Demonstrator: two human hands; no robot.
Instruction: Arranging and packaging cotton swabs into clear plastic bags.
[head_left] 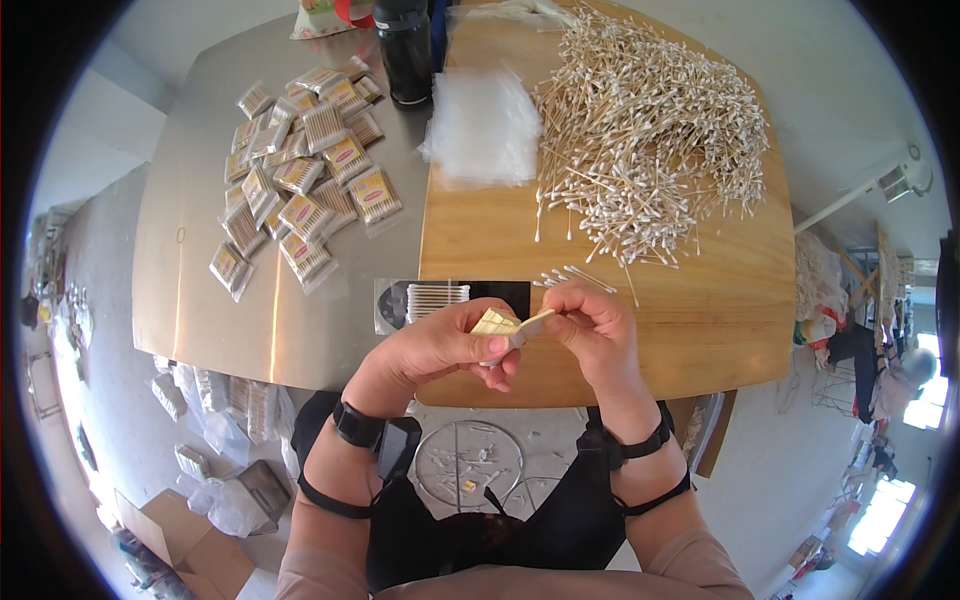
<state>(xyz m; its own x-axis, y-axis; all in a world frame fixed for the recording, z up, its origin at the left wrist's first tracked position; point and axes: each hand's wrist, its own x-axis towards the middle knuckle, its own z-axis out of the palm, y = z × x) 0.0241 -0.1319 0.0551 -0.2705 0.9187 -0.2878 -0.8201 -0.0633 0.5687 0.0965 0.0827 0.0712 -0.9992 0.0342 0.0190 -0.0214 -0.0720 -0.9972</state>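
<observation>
My left hand (445, 345) is closed round a small stack of yellowish paper cards (493, 322) at the table's front edge. Between the fingertips of my right hand (600, 332) is one end of a thin pale yellow card (537, 319), whose other end meets the stack; whether it is fully separate I cannot tell. Just beyond my left hand, a row of cotton swabs (437, 296) lies side by side on a clear plastic bag (391, 305), over a dark flat strip (515, 295). A few loose swabs (578, 276) lie beyond my right hand.
A big heap of cotton swabs (650, 130) covers the wooden board's (480, 235) far right. Clear empty bags (484, 130) are stacked beside it. On the metal table (200, 180) at left lie several filled swab packets (322, 127). A black bottle (404, 55) stands at the back.
</observation>
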